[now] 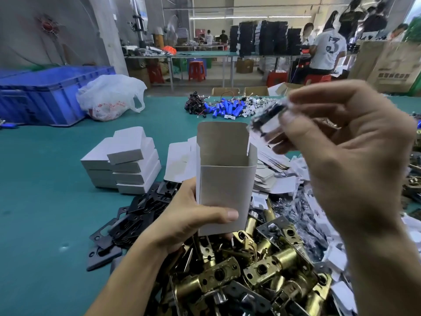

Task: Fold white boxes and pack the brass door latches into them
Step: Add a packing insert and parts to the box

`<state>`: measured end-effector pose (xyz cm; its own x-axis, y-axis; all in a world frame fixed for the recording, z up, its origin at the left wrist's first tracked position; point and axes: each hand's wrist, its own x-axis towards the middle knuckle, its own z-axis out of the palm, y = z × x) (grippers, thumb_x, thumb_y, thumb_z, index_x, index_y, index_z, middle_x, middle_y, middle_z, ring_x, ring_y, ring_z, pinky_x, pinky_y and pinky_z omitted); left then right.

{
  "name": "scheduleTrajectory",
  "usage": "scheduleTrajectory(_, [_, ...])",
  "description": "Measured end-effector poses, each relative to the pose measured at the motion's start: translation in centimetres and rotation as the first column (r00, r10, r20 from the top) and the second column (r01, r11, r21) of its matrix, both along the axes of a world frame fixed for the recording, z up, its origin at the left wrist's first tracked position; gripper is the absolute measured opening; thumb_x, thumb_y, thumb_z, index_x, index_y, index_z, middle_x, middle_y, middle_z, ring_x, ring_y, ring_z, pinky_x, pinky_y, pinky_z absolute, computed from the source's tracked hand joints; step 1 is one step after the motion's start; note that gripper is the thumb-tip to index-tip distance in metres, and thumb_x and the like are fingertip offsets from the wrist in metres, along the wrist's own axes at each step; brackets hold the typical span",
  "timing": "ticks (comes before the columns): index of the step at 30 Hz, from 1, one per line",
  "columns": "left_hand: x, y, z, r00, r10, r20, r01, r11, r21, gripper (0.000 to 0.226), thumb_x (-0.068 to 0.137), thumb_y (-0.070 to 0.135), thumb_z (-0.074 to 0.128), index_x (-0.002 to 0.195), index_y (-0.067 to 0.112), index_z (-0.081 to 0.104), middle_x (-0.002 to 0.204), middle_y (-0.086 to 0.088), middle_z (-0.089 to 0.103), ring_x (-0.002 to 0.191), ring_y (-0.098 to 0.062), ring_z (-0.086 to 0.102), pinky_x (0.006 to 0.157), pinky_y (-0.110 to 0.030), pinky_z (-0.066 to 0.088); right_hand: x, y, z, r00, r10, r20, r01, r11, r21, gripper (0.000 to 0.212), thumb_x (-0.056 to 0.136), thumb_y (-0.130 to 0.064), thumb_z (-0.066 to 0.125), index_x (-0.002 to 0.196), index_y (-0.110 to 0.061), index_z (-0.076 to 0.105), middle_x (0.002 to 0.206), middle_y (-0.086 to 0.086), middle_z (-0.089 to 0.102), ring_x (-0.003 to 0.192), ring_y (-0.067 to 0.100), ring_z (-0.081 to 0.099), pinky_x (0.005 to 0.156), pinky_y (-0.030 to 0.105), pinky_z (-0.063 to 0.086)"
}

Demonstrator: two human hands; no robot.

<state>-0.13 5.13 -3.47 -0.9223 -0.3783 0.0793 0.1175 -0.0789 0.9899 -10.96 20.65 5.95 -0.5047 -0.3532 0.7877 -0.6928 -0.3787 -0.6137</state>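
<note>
At the fingertips first: the left hand point(193, 222) grips the white box point(225, 179), thumb point(219, 215) laid flat across its front face and the other fingers curled round behind (one tip peeks out under the bottom edge). I read the box as upright, its top open, the tuck flap standing at the back; whether anything lies inside I cannot tell. Up and to the right, the right hand point(341, 151) pinches a small clear packet point(268, 120) between thumb and fingertips, just beside the box's open mouth and a little above it; the packet is motion-blurred, with dark contents and a white patch, no more legible than that. Directly under the box sits the heap of brass door latches point(262, 270), piled loose at the near edge of the green table mat point(45, 201). Left of that heap, black strike plates point(136, 215) are fanned out. Beyond them is a stack of closed white boxes point(127, 163), with flat box blanks point(180, 163) just beside it. Farther back on the mat: blue battery cells point(225, 108), a white plastic bag point(109, 96) and a blue crate point(45, 92). Seated workers point(325, 51) show at distant benches.
</note>
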Motion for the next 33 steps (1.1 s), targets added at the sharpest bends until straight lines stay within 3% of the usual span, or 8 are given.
scheduleTrajectory(4, [0.1, 0.0, -0.1, 1.0, -0.004, 0.019, 0.004, 1.0, -0.004, 0.071, 0.058, 0.013, 0.088, 0.122, 0.0, 0.062, 0.11, -0.031, 0.068, 0.092, -0.044, 0.07, 0.067, -0.047, 0.061, -0.4, -0.6, 1.0, 0.991, -0.018, -0.134, 0.044, 0.981, 0.191, 0.019, 0.084, -0.003, 0.076, 0.097, -0.017, 0.072, 0.087, -0.013, 0.072, 0.077, 0.003, 0.071, 0.066, 0.014, 0.054])
scheduleTrajectory(8, [0.1, 0.1, -0.1, 1.0, 0.0, 0.004, 0.0, 1.0, 0.011, 0.058, 0.056, 0.012, 0.089, 0.111, 0.009, 0.07, 0.1, -0.022, 0.072, 0.087, -0.039, 0.071, 0.064, -0.044, 0.061, 0.7, -2.5, 0.3, 0.985, -0.002, -0.171, 0.068, 0.923, 0.378, 0.009, 0.079, -0.008, 0.079, 0.082, -0.016, 0.075, 0.073, -0.011, 0.073, 0.062, -0.005, 0.064, 0.056, 0.008, 0.045])
scheduleTrajectory(11, [0.0, 0.2, 0.0, 0.999, -0.016, -0.028, 0.016, 1.0, 0.01, 0.05, 0.057, 0.011, 0.088, 0.104, 0.012, 0.072, 0.094, -0.017, 0.072, 0.081, -0.034, 0.071, 0.062, -0.042, 0.061, 1.3, -3.6, -0.4, 0.991, -0.057, -0.122, 0.103, 0.903, 0.416, 0.008, 0.077, -0.017, 0.081, 0.077, -0.017, 0.073, 0.069, -0.008, 0.072, 0.064, 0.006, 0.067, 0.063, 0.033, 0.056])
scheduleTrajectory(13, [0.0, 0.2, 0.1, 0.999, -0.016, -0.032, 0.016, 1.0, 0.007, 0.052, 0.058, 0.011, 0.088, 0.106, 0.011, 0.07, 0.094, -0.016, 0.071, 0.082, -0.033, 0.071, 0.062, -0.043, 0.061, 1.5, -4.0, -0.7, 0.989, -0.079, -0.125, 0.127, 0.888, 0.442, 0.007, 0.079, -0.024, 0.08, 0.078, -0.018, 0.075, 0.07, -0.007, 0.073, 0.068, 0.01, 0.068, 0.066, 0.039, 0.056])
scheduleTrajectory(18, [0.0, 0.2, 0.2, 0.999, -0.009, -0.044, 0.009, 1.0, -0.008, 0.052, 0.058, 0.01, 0.086, 0.107, 0.003, 0.067, 0.088, -0.016, 0.071, 0.075, -0.032, 0.071, 0.061, -0.044, 0.062, 1.4, -3.9, -1.3, 0.963, -0.091, -0.252, 0.21, 0.84, 0.5, 0.039, 0.093, -0.042, 0.055, 0.075, -0.013, 0.075, 0.074, 0.001, 0.067, 0.077, 0.021, 0.06, 0.069, 0.04, 0.048])
scheduleTrajectory(23, [0.1, 0.3, 0.2, 0.999, 0.003, -0.05, -0.004, 1.0, -0.022, 0.054, 0.057, 0.009, 0.084, 0.106, -0.003, 0.065, 0.083, -0.019, 0.072, 0.068, -0.029, 0.071, 0.059, -0.04, 0.06, 1.4, -3.5, -2.2, 0.931, -0.225, -0.288, 0.339, 0.824, 0.454, 0.024, 0.086, -0.027, 0.052, 0.089, -0.022, 0.075, 0.102, -0.006, 0.054, 0.103, 0.017, 0.046, 0.087, 0.024, 0.033])
scheduleTrajectory(28, [0.0, 0.4, 0.1, 0.996, 0.025, -0.083, -0.027, 0.999, -0.023, 0.044, 0.059, 0.012, 0.081, 0.102, 0.019, 0.074, 0.088, -0.013, 0.072, 0.076, -0.027, 0.07, 0.06, -0.039, 0.058, 0.4, -2.7, -2.9, 0.988, -0.129, -0.089, 0.156, 0.86, 0.487, 0.007, 0.087, -0.035, 0.064, 0.091, -0.032, 0.068, 0.106, -0.012, 0.051, 0.105, 0.004, 0.05, 0.09, 0.023, 0.042])
scheduleTrajectory(33, [0.0, 0.6, 0.2, 0.993, 0.001, -0.116, -0.005, 0.999, -0.033, 0.037, 0.061, 0.017, 0.077, 0.094, 0.034, 0.076, 0.084, -0.002, 0.073, 0.076, -0.023, 0.07, 0.058, -0.043, 0.062, 0.2, -2.1, -3.1, 0.999, 0.03, -0.022, -0.012, 0.826, 0.564, 0.022, 0.082, -0.051, 0.058, 0.094, -0.037, 0.07, 0.106, -0.014, 0.056, 0.105, 0.002, 0.056, 0.09, 0.037, 0.051])
